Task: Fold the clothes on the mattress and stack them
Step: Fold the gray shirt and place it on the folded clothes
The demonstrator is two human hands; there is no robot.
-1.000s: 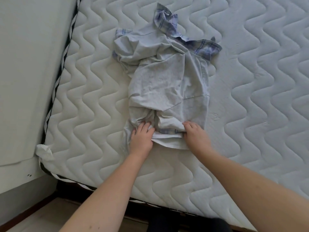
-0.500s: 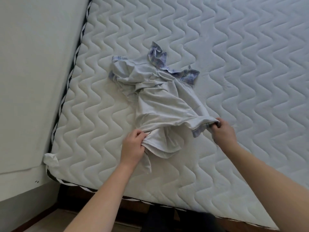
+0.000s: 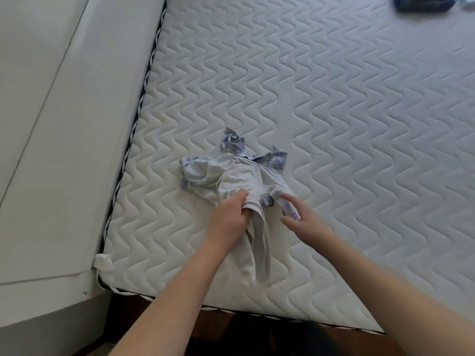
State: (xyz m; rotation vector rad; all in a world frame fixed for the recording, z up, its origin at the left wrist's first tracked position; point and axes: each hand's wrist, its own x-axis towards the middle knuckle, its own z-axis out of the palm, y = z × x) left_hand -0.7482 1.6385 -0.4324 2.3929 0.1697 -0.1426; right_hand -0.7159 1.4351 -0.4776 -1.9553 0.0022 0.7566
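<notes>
A quilted white mattress (image 3: 308, 98) is shown from above, with its near-left corner in view. A pale grey shirt (image 3: 231, 176) with blue checked trim lies crumpled on the mattress, near that corner and well apart from the far edge. A plain pale panel (image 3: 64, 150) runs along the left side of the mattress, touching its striped edging. A small white scrap (image 3: 102, 263) sticks out at the corner. A dark blue object (image 3: 424, 3) is seen at the far right of the mattress, cut off by the top edge of the frame and too blurred to identify. Dark floor or bed base is visible below the near edge.

The left hand (image 3: 228, 219) is closed around a bunch of the shirt's lower fabric, from which a long strip hangs down toward the near edge. The right hand (image 3: 303, 219) lies just beside the shirt's checked hem; its fingers appear loosely extended, and a fold of cloth lies against them, but whether it is pinched cannot be told.

Compared with half a second earlier, the shirt is drawn into a tighter heap. The right hand, then clamped on the checked hem and pulling it outward, is now nearer the left hand. The view is wider, and the dark blue object has come into sight.

The left fingertips are hidden inside the gathered fabric. The shirt's sleeves and collar cannot be told apart in the crumpled mass. Both forearms are cut off by the lower frame edge.
</notes>
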